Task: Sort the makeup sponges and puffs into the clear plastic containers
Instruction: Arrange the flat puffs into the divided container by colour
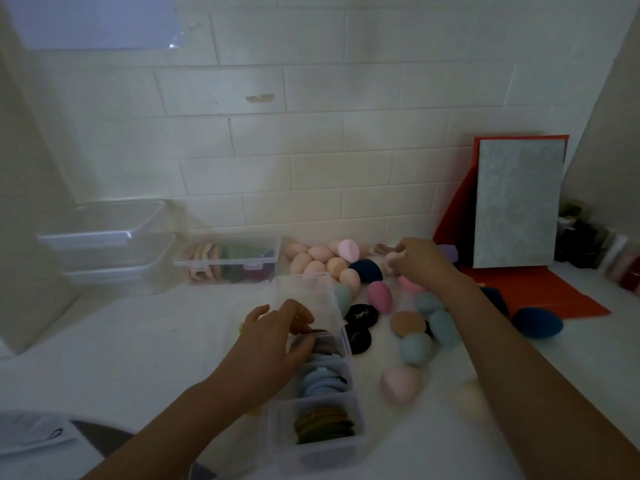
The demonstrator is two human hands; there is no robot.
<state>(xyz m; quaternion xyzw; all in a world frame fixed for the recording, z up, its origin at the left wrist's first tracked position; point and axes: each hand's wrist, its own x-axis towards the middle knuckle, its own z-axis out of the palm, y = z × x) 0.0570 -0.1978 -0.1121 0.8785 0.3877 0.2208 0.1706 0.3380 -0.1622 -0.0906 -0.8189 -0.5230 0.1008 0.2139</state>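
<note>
Two empty clear tubs (104, 237) stacked far left on the bench (138, 341), then a latched clear box (228, 259) of flat puffs. Left hand (273, 337) rests on the long divided container (311, 362), fingers curled over a middle compartment; whether they pinch a puff, can't tell. Nearer compartments hold blue puffs (323, 379) and olive puffs (325, 426). Loose sponges right of it: peach cluster (318, 259), teal ones (415, 348), two black puffs (360, 325). Right hand (420, 259) reaches to the back, fingertips closed on a pale pink sponge (391, 259). Navy sponge (536, 322) sits far right by the red folder (554, 296)
</note>
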